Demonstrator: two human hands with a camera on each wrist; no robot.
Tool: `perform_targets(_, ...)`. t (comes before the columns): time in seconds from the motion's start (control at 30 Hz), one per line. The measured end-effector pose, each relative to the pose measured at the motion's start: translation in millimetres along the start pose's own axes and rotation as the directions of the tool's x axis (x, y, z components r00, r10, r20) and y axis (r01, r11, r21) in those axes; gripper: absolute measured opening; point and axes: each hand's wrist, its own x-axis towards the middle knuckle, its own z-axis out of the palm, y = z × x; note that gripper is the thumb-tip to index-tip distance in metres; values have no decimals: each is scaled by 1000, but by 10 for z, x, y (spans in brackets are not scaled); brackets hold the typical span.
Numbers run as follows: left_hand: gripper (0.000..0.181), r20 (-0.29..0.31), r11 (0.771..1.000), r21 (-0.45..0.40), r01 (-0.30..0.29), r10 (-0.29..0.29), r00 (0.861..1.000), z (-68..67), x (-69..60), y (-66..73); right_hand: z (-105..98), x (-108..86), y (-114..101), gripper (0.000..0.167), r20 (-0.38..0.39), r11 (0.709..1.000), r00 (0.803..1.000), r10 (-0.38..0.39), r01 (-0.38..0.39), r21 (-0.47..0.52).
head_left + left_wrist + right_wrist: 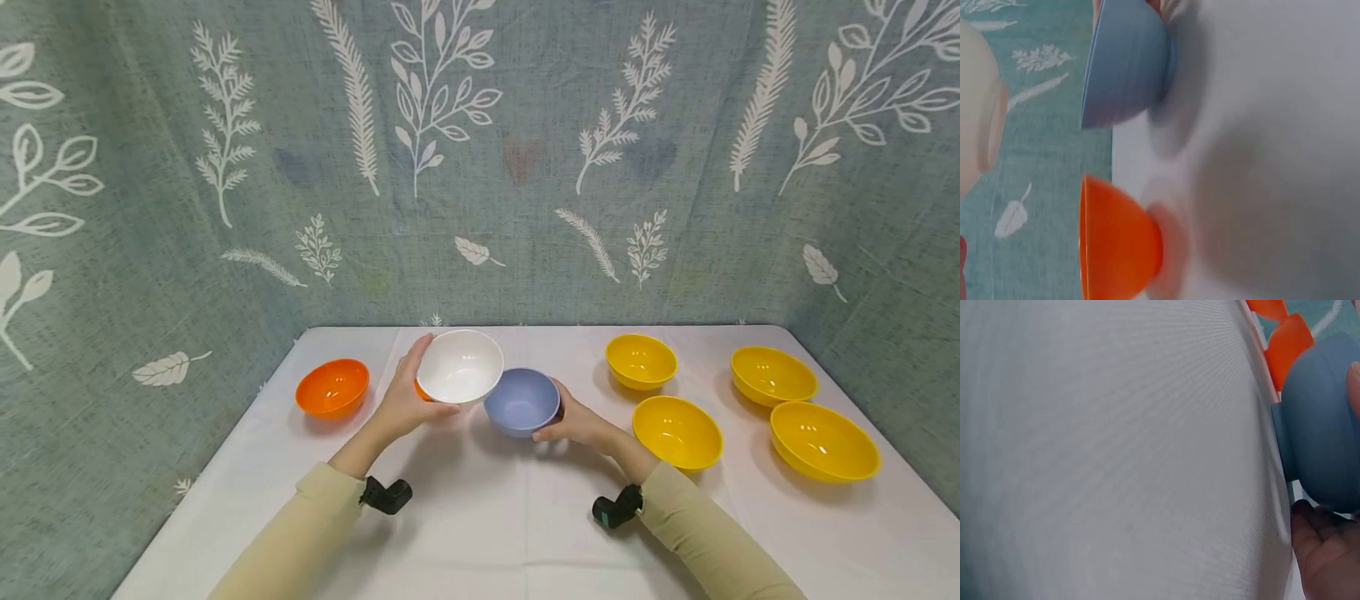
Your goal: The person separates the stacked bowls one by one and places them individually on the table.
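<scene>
My left hand [405, 396] grips a white bowl [461, 367] by its side, thumb low and fingers along the far left of the rim. The white bowl is raised above the table, and its pale underside shows in the left wrist view. Behind it sits an orange bowl [1116, 240], mostly hidden in the head view. With thumb and fingers, my right hand [577, 419] holds a blue bowl [521, 402] at its right side. The blue bowl is upright, low over or on the cloth; I cannot tell which.
Another orange bowl [333, 389] stands at the left. Several yellow bowls [677, 433] stand on the right part of the white-clothed table [480, 533]. A patterned green curtain [480, 250] rises along the back and sides.
</scene>
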Motion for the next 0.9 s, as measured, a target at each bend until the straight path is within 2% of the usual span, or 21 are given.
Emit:
perform_targets(0.33,109,-57,992,62,106,-103,993,-603,-447,-227,8,-11,-20,100,-13,999,1000,13,-13,-31)
perform_targets(0.47,109,-99,988,101,113,-103,990,-821,-638,-328,11,-14,-15,101,-23,999,999,23,-24,-21)
perform_targets(0.6,111,-129,975,157,160,-141,982,-1016,-815,-427,16,-20,-13,102,-24,1000,999,23,-23,-8)
perform_targets(0.77,111,-139,955,197,223,-197,970,-1187,-1015,-575,22,-16,3,100,-11,1000,1000,8,-8,-5)
perform_targets(0.9,110,-122,950,219,222,-199,972,-1257,-1129,-700,22,-17,1,100,-16,1000,1000,12,-13,-3)
